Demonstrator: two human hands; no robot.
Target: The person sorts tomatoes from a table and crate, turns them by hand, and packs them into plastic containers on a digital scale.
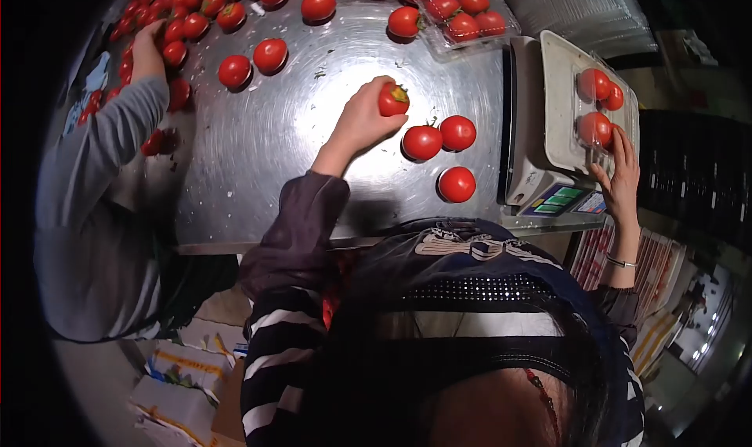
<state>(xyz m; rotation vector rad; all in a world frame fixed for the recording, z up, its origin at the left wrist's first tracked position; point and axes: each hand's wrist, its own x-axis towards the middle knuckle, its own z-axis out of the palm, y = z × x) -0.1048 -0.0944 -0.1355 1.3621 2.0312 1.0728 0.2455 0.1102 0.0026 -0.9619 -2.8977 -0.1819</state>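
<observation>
My left hand (366, 118) is closed around a red tomato (394, 100) with its green-yellow stem end showing, just above the metal table. Close to it on the table are a tomato (422, 142), a second tomato (458, 133) and a third tomato (457, 185). Over on the scale's pan (558, 79), my right hand (619, 173) grips the near edge of a clear plastic box (583, 126), fingers against a tomato (595, 129). Two more tomatoes sit farther back in that box. The box's outline is faint.
A co-worker's hand (146, 52) reaches into a heap of tomatoes (188, 1) at the far left. Behind the scale stand a filled clear clamshell (470, 16) and stacked empty clamshells (580, 12). Loose tomatoes (270, 55) lie across the metal table (235, 157).
</observation>
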